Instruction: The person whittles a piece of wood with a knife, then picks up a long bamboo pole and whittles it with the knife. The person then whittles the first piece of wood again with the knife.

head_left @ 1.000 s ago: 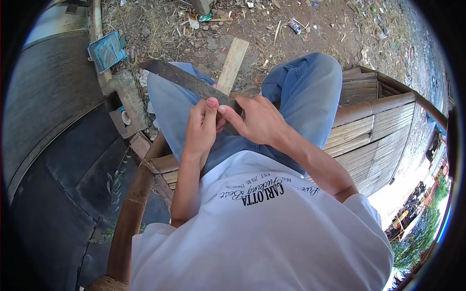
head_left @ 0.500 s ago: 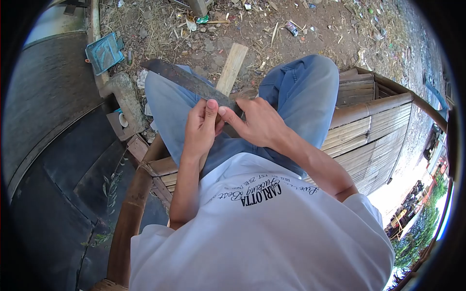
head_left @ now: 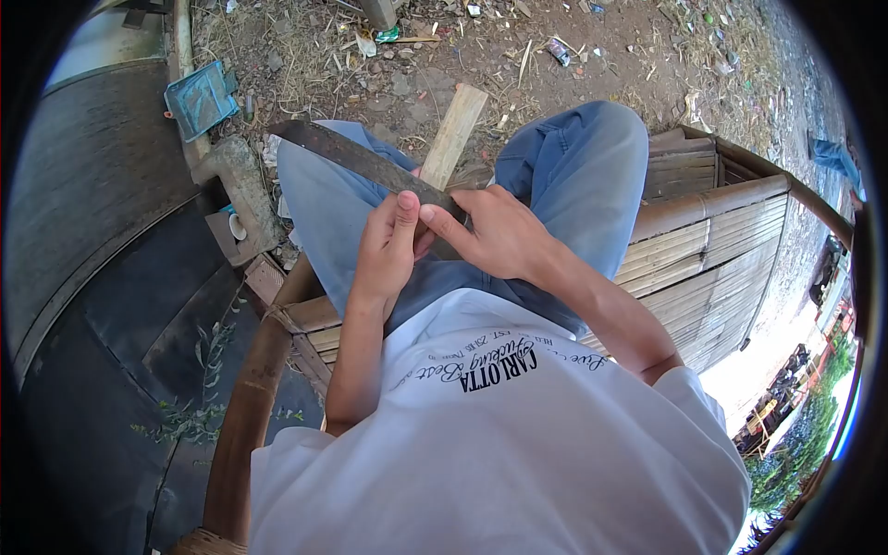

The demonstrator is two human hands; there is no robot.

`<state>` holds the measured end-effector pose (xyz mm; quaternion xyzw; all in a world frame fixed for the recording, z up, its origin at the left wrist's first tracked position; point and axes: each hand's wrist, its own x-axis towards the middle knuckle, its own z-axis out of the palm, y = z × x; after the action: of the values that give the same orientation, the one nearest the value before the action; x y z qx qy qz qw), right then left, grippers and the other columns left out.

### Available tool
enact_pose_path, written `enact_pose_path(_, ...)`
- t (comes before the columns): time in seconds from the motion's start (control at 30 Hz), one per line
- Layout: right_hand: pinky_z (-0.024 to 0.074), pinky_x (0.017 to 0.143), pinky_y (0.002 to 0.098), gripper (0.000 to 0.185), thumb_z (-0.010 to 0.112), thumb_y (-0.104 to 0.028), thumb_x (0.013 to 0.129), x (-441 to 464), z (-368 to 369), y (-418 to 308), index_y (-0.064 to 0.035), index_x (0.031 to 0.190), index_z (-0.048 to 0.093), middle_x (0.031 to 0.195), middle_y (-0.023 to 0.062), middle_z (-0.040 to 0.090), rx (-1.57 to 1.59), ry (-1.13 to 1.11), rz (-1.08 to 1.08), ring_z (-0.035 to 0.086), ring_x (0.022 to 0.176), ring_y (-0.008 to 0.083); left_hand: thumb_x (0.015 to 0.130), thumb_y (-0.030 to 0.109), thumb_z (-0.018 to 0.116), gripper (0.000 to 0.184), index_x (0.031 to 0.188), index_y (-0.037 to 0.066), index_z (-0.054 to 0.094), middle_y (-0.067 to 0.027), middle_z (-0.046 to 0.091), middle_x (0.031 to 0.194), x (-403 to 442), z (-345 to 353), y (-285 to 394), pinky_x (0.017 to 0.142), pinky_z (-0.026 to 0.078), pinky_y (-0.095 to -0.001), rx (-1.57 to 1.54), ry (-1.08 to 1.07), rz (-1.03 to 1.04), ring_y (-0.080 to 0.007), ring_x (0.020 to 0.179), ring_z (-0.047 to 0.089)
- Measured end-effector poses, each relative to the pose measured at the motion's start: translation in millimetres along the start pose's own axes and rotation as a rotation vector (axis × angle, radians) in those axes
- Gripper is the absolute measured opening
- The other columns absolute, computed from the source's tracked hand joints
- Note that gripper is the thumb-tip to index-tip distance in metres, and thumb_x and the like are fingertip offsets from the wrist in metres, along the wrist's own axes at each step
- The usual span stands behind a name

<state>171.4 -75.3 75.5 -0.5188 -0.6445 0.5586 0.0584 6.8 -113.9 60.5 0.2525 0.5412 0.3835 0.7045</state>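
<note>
Above my lap, a machete with a dark, worn blade points up to the left. My right hand is closed at its near end, where the handle is mostly hidden. A flat strip of pale wood passes behind the blade and angles away from me. My left hand is wrapped round the strip's lower part, largely covered by the fingers. Both thumbs sit close together at the blade's lower edge, where blade and wood cross.
Bent knees in blue jeans frame the work. I sit on a bamboo bench. A blue plastic tray lies left by a concrete block. Dry litter and a crushed can dot the ground. Dark panels stand at left.
The far end of the wooden strip has swung slightly to the right. Both hands keep nearly the same place and hold, and the machete blade has barely shifted.
</note>
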Motion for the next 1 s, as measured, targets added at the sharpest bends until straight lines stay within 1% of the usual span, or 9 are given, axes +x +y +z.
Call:
enact_pose_path(0.27,0.0483,0.063,0.0475,0.056,0.055,-0.047,0.093,3.8,-8.0,-3.9,0.005,0.074,0.062,0.063,0.0246,0.059,-0.181,0.1,0.014,0.06,0.066,0.0441,0.1,0.044,0.048,0.045,0.087,0.002,0.056,-0.0009,0.052,0.065,2.8,-2.5,4.3,0.041,0.03,-0.0208,0.091,0.03,0.007,-0.0043,0.048,0.041)
enact_pose_path(0.5,0.0512,0.071,0.0505,0.064,0.05,-0.056,0.091,6.1,-15.5,0.8,0.005,0.079,0.065,0.067,0.0256,0.063,-0.102,-0.038,0.026,0.064,0.071,0.0448,0.1,0.048,0.044,0.045,0.086,0.006,0.052,-0.0017,0.052,0.069,1.5,2.0,2.2,0.042,0.031,-0.0197,0.137,0.015,0.012,-0.0048,0.048,0.042)
enact_pose_path(0.63,0.05,0.077,0.0507,0.068,0.048,-0.058,0.091,15.9,-21.7,11.7,0.0067,0.084,0.065,0.078,0.0299,0.064,-0.256,0.111,0.102,0.064,0.084,0.0443,0.1,0.044,0.047,0.043,0.11,0.004,0.057,0.0005,0.052,0.072,9.2,7.2,3.6,0.045,0.029,-0.0175,0.217,0.065,0.009,-0.0022,0.052,0.04)
enact_pose_path(0.7,0.0464,0.066,0.0465,0.062,0.05,-0.054,0.093,20.9,-32.5,19.6,0.0057,0.088,0.065,0.068,0.0257,0.06,-0.182,0.144,0.129,0.062,0.071,0.041,0.1,0.041,0.049,0.043,0.12,0.004,0.057,0.0014,0.051,0.073,10.7,6.5,5.0,0.045,0.028,-0.017,0.219,0.071,0.01,-0.0013,0.053,0.039)
enact_pose_path(0.77,0.0491,0.079,0.0489,0.073,0.046,-0.063,0.091,20.3,-45.7,26.0,0.0077,0.096,0.064,0.084,0.0312,0.064,-0.039,0.182,0.238,0.064,0.089,0.0443,0.101,0.034,0.051,0.043,0.131,0.004,0.052,0.0029,0.05,0.072,10.5,2.5,2.2,0.045,0.027,-0.0169,0.331,0.044,0.032,-0.0003,0.053,0.038)
enact_pose_path(0.83,0.0485,0.079,0.0484,0.069,0.05,-0.06,0.09,11.5,-52.7,24.0,0.0067,0.102,0.06,0.083,0.031,0.064,-0.018,0.196,0.22,0.063,0.089,0.0454,0.101,0.03,0.052,0.037,0.127,0.004,0.054,0.0036,0.049,0.07,8.9,3.4,7.9,0.045,0.028,-0.017,0.328,0.044,0.054,-0.0003,0.053,0.038)
enact_pose_path(0.9,0.0484,0.077,0.0477,0.057,0.06,-0.049,0.089,-2.0,-59.3,16.6,0.0041,0.11,0.055,0.083,0.0297,0.064,-0.077,0.083,0.077,0.063,0.089,0.045,0.1,0.027,0.053,0.033,0.122,0.003,0.055,0.0024,0.051,0.067,9.4,2.9,12.3,0.043,0.031,-0.0178,0.332,0.041,0.04,-0.0006,0.051,0.041)
enact_pose_path(0.93,0.0481,0.073,0.0475,0.046,0.065,-0.034,0.088,-6.9,-58.4,16.9,0.0015,0.114,0.051,0.082,0.0275,0.065,-0.141,0.092,-0.009,0.064,0.086,0.0435,0.1,0.027,0.053,0.033,0.122,0.003,0.055,0.0024,0.051,0.067,10.0,3.6,15.0,0.043,0.031,-0.0178,0.329,0.04,0.049,-0.0006,0.051,0.041)
enact_pose_path(1.0,0.0464,0.072,0.047,0.04,0.064,-0.03,0.088,-13.1,-62.2,23.7,0.0004,0.112,0.052,0.082,0.0249,0.064,-0.172,0.076,-0.051,0.062,0.083,0.0423,0.1,0.023,0.054,0.026,0.115,0.001,0.056,0.0005,0.054,0.066,9.1,5.4,20.8,0.042,0.034,-0.0192,0.418,0.067,0.066,-0.0022,0.05,0.046)
